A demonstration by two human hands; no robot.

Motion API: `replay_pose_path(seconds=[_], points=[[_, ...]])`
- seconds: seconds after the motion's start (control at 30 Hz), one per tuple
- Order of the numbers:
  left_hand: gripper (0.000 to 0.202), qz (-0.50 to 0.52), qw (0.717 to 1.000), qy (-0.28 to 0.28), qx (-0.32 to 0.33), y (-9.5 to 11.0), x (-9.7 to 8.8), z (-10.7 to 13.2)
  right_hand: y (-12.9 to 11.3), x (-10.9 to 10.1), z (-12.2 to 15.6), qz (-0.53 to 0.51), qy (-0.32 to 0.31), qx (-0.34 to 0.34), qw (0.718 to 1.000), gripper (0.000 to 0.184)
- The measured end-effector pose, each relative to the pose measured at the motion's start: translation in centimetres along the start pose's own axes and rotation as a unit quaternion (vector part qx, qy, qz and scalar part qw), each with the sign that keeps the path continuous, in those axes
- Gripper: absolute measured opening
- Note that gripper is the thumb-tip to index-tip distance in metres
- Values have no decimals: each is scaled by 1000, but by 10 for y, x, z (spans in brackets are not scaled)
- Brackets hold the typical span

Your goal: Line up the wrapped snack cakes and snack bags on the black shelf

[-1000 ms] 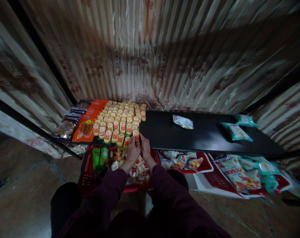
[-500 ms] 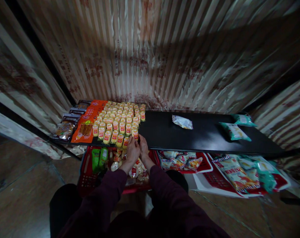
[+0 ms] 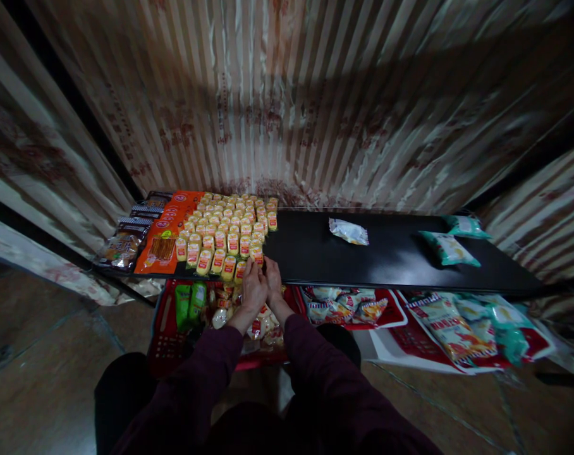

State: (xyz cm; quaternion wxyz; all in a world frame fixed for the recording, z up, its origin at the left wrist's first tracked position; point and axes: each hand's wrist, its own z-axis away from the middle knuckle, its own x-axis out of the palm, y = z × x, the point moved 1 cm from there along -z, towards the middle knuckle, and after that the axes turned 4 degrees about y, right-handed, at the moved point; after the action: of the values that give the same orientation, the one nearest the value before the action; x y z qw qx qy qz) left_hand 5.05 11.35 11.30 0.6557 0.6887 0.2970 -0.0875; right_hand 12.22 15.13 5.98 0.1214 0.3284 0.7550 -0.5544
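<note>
The small yellow oval cake in clear, red-labelled plastic (image 3: pixel 256 253) lies near the flat black shelf (image 3: pixel 310 253)'s front edge, just beyond our fingers (image 3: pixel 253 272), long axis roughly away from us; our left hand (image 3: pixel 254 289) is nearer, our right hand (image 3: pixel 274 284) beside it; fingers curl, pinching or not we cannot tell.

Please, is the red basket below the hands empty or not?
Not empty: the red basket holds green packets and small wrapped snacks; the left hand hides part of it.
</note>
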Motion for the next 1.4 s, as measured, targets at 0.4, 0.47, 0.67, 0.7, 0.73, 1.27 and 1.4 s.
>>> replay_pose_path(seconds=[0.4, 0.47, 0.67, 0.7, 0.73, 1.27, 1.4], points=[[48, 18, 1000, 2, 19, -8, 5, 1, 4, 0, 5, -29, 0, 5, 1000, 49], [48, 20, 1000, -2, 18, -9, 6, 0, 3, 1, 4, -34, -1, 4, 999, 47], [47, 17, 999, 1, 36, -7, 2, 2, 3, 2, 6, -16, 10, 5, 1000, 47], [47, 18, 999, 1, 38, -7, 1, 2, 4, 2, 7, -13, 10, 6, 1000, 48], [47, 19, 999, 1, 40, -7, 1, 3, 5, 2, 8, -11, 8, 7, 1000, 49], [46, 12, 997, -13, 72, -7, -6, 8, 4, -5, 18, -38, 6, 12, 999, 49], [46, 21, 997, -8, 67, -7, -5, 8, 1, -7, 20, -44, 3, 6, 999, 49]])
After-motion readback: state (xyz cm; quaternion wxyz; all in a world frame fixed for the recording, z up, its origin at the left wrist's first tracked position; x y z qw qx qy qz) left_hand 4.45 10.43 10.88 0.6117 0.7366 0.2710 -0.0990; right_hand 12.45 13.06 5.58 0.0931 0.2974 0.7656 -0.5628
